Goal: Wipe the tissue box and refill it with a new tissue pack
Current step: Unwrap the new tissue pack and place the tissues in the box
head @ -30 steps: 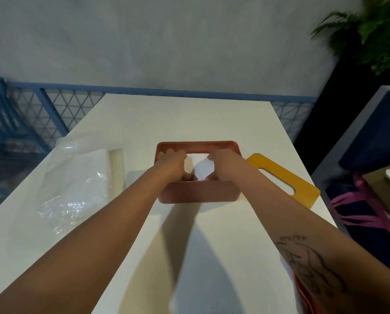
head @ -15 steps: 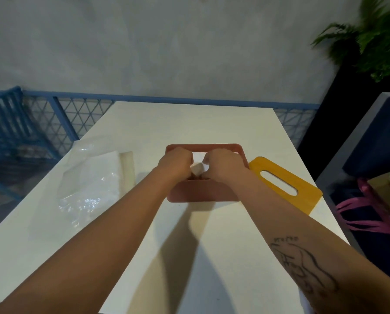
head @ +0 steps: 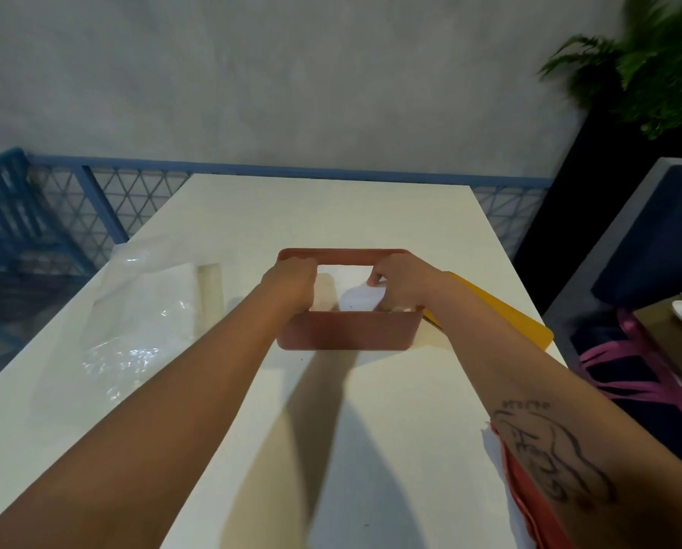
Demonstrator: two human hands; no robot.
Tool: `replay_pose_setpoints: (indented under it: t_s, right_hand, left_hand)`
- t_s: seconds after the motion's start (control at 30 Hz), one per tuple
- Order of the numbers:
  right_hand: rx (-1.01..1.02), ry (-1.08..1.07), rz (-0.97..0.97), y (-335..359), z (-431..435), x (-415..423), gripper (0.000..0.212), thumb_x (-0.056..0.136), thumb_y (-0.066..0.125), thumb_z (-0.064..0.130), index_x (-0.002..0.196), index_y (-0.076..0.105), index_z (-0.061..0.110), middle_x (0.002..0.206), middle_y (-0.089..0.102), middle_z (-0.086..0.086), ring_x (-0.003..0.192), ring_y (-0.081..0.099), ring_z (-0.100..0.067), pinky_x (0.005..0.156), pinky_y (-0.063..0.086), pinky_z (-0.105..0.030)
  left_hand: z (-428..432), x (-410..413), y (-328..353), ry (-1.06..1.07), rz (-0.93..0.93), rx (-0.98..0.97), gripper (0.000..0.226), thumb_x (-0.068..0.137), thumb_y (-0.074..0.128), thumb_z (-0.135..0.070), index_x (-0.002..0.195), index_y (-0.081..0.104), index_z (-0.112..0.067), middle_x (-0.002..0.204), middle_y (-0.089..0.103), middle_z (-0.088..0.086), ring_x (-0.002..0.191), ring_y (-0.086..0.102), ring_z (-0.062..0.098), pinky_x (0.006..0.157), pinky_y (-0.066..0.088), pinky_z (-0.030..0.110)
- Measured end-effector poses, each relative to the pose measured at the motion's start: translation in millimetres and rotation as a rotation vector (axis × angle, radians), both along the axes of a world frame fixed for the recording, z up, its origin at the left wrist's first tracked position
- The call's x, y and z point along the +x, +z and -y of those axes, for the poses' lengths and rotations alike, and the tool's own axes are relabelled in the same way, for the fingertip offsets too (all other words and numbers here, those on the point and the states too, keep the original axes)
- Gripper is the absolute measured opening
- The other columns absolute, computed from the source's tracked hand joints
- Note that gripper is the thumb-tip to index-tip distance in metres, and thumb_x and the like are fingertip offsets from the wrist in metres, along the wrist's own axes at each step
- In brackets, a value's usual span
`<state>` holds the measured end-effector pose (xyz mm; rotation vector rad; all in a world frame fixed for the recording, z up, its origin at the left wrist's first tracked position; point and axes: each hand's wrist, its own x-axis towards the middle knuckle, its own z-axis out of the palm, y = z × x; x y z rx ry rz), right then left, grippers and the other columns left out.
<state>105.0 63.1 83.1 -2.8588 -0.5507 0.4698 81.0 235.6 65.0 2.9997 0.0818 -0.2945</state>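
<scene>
While both hands sit inside the box (head: 347, 330), tuck and level. Left hand (head: 291, 285) curled shut at the left end, knuckles up, fingers hidden below the rim, so cannot tell whether gripping the tissues or only pressing. Right hand (head: 396, 287) at the right end, fingers bent and pinching the edge of the white tissues (head: 357, 295), which lie in the bottom of the box with one flap raised.

Judged from this: refill under way, pack going in, lid not yet on. To do it well: press the stack flat at both ends evenly, push corners down into the box corners, smooth the raised flap toward the middle so one sheet can feed through the slot. Keep wrists low and pressure light; thin sheets tear or crumple under a hard pinch. Hold the box steady against the tabletop (head: 331, 215) so as not to slide it.

Box near mid-tabletop, open side up. Yellow lid (head: 505, 311) just right of it, partly under the right forearm, ready for closing. Clear wrapper (head: 141, 311) left of the box, well apart. Red cloth (head: 529, 501) at the near right edge.
</scene>
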Motion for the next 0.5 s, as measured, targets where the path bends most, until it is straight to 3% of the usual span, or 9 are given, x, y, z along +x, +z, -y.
replay_pose_setpoints:
  t_s: [0.07,0.17,0.23,0.3,0.37,0.43,0.5]
  right_hand:
    - [0.112,-0.032,-0.005,0.3,2.7,-0.2,0.035,0.081,0.072,0.032,0.107,0.068,0.009,0.105,0.059,-0.001,0.096,0.052,-0.015,0.069,0.037,-0.021]
    - [0.048,-0.018,0.074,-10.8,-0.3,0.9,0.013,0.083,0.066,0.017,0.085,0.071,0.006,0.086,0.064,-0.005,0.085,0.057,-0.019,0.064,0.045,-0.020]
    - [-0.010,-0.008,0.095,-18.9,-5.8,4.4,0.013,0.083,0.065,0.011,0.092,0.073,0.006,0.097,0.071,-0.005,0.093,0.064,-0.022,0.081,0.054,-0.030]
    - [-0.042,-0.011,0.096,-21.0,-9.0,9.1,0.017,0.081,0.067,0.011,0.097,0.072,0.008,0.102,0.071,-0.003,0.098,0.064,-0.022,0.086,0.054,-0.033]
    - [-0.099,0.018,0.126,-18.0,-10.2,10.7,0.010,0.081,0.066,0.011,0.091,0.069,0.011,0.097,0.067,-0.002,0.094,0.062,-0.022,0.077,0.050,-0.028]
    - [-0.118,0.028,0.215,-15.3,-11.8,10.9,0.006,0.083,0.060,0.010,0.085,0.065,0.013,0.087,0.062,-0.002,0.082,0.058,-0.022,0.067,0.043,-0.026]
    - [-0.085,0.017,0.295,-11.7,-17.1,8.6,0.012,0.085,0.058,0.012,0.092,0.067,0.012,0.085,0.060,-0.001,0.079,0.058,-0.021,0.066,0.041,-0.027]
  left_hand:
    - [-5.2,2.9,0.9,-0.010,-0.004,-0.016,0.051,0.082,0.057,-0.001,0.131,0.046,-0.011,0.130,0.053,0.009,0.113,0.054,0.026,0.087,0.046,0.031]
    - [-8.6,4.4,3.6,-0.009,-0.029,-0.074,0.051,0.081,0.059,-0.002,0.129,0.048,-0.014,0.129,0.052,0.005,0.111,0.053,0.024,0.078,0.042,0.027]
    - [-7.8,4.1,4.4,-0.004,-0.042,-0.082,0.049,0.081,0.060,-0.003,0.127,0.050,-0.014,0.123,0.055,0.005,0.106,0.054,0.023,0.075,0.041,0.026]
    - [-7.2,3.8,5.0,0.001,-0.069,-0.091,0.040,0.079,0.063,-0.004,0.118,0.054,-0.011,0.109,0.053,0.003,0.096,0.052,0.021,0.075,0.041,0.026]
    - [-7.8,3.2,6.9,0.009,-0.073,-0.114,0.032,0.078,0.070,-0.012,0.105,0.055,-0.013,0.104,0.051,0.003,0.091,0.050,0.021,0.076,0.041,0.027]
    - [-10.0,1.5,8.9,0.034,-0.016,-0.190,0.045,0.076,0.075,-0.021,0.116,0.056,-0.017,0.114,0.055,0.005,0.102,0.055,0.022,0.079,0.041,0.027]
    - [-11.3,-3.7,14.5,0.070,0.097,-0.278,0.052,0.079,0.074,-0.024,0.126,0.054,-0.014,0.127,0.056,0.004,0.112,0.055,0.021,0.083,0.042,0.026]
